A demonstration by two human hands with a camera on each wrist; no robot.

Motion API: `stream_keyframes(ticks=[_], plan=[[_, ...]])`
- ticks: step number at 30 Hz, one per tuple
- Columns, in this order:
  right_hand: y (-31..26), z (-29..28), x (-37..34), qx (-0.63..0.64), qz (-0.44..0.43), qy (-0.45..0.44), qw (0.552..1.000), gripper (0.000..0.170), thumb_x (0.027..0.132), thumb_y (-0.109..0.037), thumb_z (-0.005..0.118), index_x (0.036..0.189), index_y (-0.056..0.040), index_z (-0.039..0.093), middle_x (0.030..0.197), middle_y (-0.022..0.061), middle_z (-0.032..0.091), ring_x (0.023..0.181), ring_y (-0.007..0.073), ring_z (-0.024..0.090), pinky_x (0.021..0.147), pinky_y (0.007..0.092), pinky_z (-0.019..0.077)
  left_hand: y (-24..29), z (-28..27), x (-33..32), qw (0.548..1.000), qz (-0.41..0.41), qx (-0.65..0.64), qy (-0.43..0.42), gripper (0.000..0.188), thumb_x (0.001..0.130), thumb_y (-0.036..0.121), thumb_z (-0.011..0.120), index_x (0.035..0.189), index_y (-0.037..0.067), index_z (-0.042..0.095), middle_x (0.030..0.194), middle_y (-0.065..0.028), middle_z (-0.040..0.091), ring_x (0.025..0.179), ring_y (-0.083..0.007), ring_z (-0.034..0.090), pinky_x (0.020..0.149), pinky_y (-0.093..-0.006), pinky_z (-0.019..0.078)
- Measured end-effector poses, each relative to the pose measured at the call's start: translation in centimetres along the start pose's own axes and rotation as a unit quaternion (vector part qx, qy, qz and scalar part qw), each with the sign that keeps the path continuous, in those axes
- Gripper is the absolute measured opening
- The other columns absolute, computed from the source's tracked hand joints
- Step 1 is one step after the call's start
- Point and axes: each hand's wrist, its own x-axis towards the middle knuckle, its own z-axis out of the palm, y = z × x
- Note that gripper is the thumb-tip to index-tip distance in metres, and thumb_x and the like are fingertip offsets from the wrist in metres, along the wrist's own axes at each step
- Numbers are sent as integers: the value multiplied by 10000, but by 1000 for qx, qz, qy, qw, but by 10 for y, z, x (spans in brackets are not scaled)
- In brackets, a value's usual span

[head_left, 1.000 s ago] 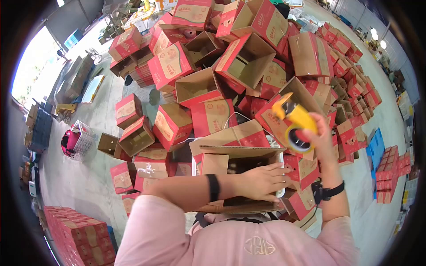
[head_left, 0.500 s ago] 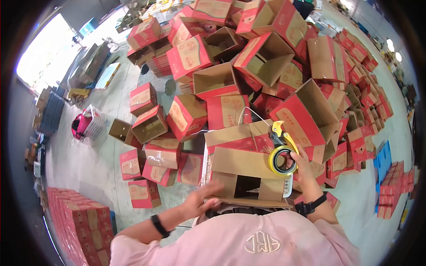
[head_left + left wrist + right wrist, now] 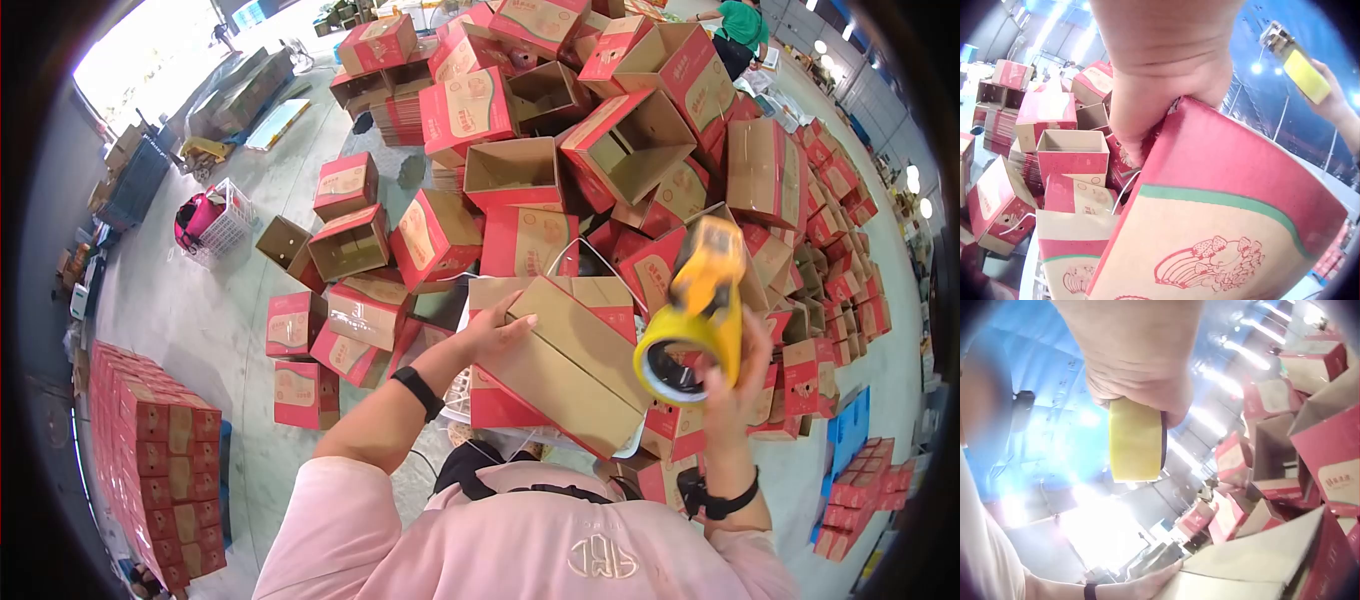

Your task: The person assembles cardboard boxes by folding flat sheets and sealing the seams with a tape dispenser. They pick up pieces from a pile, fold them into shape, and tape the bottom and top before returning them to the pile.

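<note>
A red and tan cardboard box sits at an angle in front of me, its two long flaps folded in to meet at a seam. My left hand grips its upper left edge, thumb on top. In the left wrist view that hand's fingers go behind the printed side of the box. My right hand holds a yellow-orange tape dispenser with a large roll of yellow tape, raised to the right of the box. From the right wrist, the tape roll shows edge-on below the palm.
Another flat-lying red box is under the held one, over a white basket. A heap of open boxes rises ahead. Stacked cartons stand at left, a white crate beyond. A person in green is at the far back.
The box's flaps went from open to folded down, and the box has turned at an angle. My left hand has moved from its front onto its upper left edge. The dispenser has swung right, off the box.
</note>
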Motion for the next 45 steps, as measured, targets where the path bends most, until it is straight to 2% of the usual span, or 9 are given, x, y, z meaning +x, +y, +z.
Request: stream_keyframes(ticks=[5, 7, 9, 17, 24, 29, 33, 39, 45], plan=[[96, 5, -67, -261, -45, -97, 959, 701, 731, -108, 700, 1338, -6, 365, 1151, 185, 499, 1091, 319, 513, 949, 380, 411, 14, 16, -11, 971, 25, 231, 45, 676, 870, 310, 632, 1374, -38, 345, 1338, -220, 469, 1250, -315, 453, 1048, -388, 340], [77, 12, -65, -266, 10, -86, 960, 714, 753, -118, 684, 1368, -2, 341, 1141, 173, 501, 1046, 306, 522, 920, 377, 419, 35, 35, -33, 837, 201, 479, 173, 745, 816, 312, 645, 1391, -37, 325, 1404, -238, 387, 1344, -348, 329, 1106, -429, 247], [77, 13, -60, -264, 1, -104, 959, 707, 783, -152, 675, 1385, -5, 335, 1122, 164, 502, 1029, 298, 523, 900, 370, 425, 33, 63, -59, 844, 260, 468, -13, 749, 787, 333, 636, 1368, -47, 357, 1428, -206, 364, 1357, -331, 304, 1123, -447, 205], [48, 130, 147, -325, -10, -241, 914, 320, 832, -286, 684, 1017, -38, 603, 817, 46, 611, 773, 125, 584, 723, 267, 472, 20, 67, -71, 820, 327, 469, -28, 875, 721, 556, 611, 1336, -37, 422, 1429, -160, 376, 1368, -300, 286, 1137, -426, 188], [115, 358, 184, -532, -14, -582, 615, 436, 789, -459, 642, 838, -29, 685, 809, 146, 663, 768, 266, 640, 689, 381, 489, 14, 70, -67, 821, 313, 476, -47, 929, 707, 599, 574, 1347, -50, 394, 1423, -173, 375, 1363, -306, 288, 1149, -436, 160], [78, 323, 138, -565, 25, -701, 435, 410, 803, -411, 624, 855, -8, 678, 783, 144, 666, 747, 254, 651, 662, 407, 505, 14, 69, -70, 835, 312, 451, -51, 906, 677, 560, 619, 1316, -54, 431, 1386, -169, 421, 1344, -301, 323, 1140, -426, 196], [-27, 231, 162, -517, 135, -610, 584, 366, 777, -361, 645, 977, -57, 676, 946, 203, 643, 902, 289, 637, 746, 388, 497, 11, 73, -65, 848, 344, 403, -26, 869, 647, 507, 665, 1297, -34, 464, 1376, -150, 440, 1345, -296, 327, 1137, -414, 210], [1, 73, 55, -415, -70, -406, 811, 436, 780, -296, 691, 1121, -42, 591, 837, 173, 516, 755, 351, 570, 654, 412, 464, 6, 67, -79, 815, 403, 414, 42, 635, 693, 456, 662, 1155, 31, 565, 1194, -97, 537, 1134, -276, 503, 968, -402, 399], [-26, -108, -62, -478, 37, -423, 769, 488, 757, -290, 708, 1167, -62, 575, 889, 165, 532, 766, 352, 593, 659, 417, 503, 18, 78, -86, 824, 379, 415, 79, 575, 678, 442, 688, 1115, 78, 605, 1121, -58, 548, 1069, -264, 521, 901, -399, 421]])
